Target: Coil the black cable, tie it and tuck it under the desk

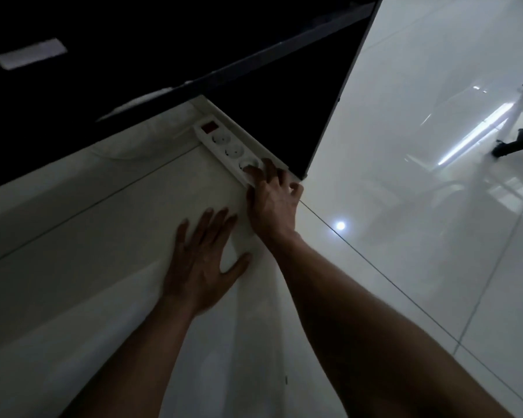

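Two bare arms reach across a glossy white tiled floor [405, 206] toward the dark underside of a desk [133, 40] at 11 o'clock. A white power strip [224, 143] with a red switch lies just above centre. The right grip [272, 203], at centre, rests bent fingers on the strip's near end; whether it clasps it cannot be told. The left grip [203, 260], at 7 o'clock, lies flat and open on the floor. The black cable is out of sight. It is probably light and limp, best held near its plug.
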Demonstrator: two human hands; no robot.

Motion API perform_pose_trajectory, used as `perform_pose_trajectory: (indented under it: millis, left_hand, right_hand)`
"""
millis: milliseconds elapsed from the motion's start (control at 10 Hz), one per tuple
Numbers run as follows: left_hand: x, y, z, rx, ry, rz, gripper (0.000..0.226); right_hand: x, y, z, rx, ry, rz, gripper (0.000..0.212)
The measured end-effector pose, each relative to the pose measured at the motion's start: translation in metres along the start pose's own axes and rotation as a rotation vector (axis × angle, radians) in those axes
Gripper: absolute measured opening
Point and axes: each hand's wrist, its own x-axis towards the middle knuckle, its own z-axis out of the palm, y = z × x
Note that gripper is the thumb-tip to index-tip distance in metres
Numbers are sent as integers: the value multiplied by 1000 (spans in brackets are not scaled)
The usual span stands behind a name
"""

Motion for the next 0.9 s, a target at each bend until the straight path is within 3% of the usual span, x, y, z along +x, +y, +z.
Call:
perform_pose_trajectory:
  millis: [200,400,500,600,700,800,900]
  left_hand:
    - [-1,1,-8,17,-46,-8,79]
    - [-1,-2,-13,2,-70,-8,81]
    - [-1,-1,-13,-10,-65,-11,81]
    - [-2,-2,-13,-17,-74,-2,80]
    - [2,-7,-15,-102,-138,13,81]
    - [8,-16,-25,-311,-245,-12,89]
    - [9,-27,-39,-344,-167,-97,94]
  right_hand:
    - [36,8,18,-31,168,-32,44]
    - [48,-3,21,-97,123,23,65]
    - [47,-5,20,-119,128,32,61]
    - [45,-8,12,-73,62,47,56]
    - [51,-14,-2,-21,-109,99,60]
    - [46,-24,-16,18,-202,132,71]
    - [15,-46,-19,97,-228,11,71]
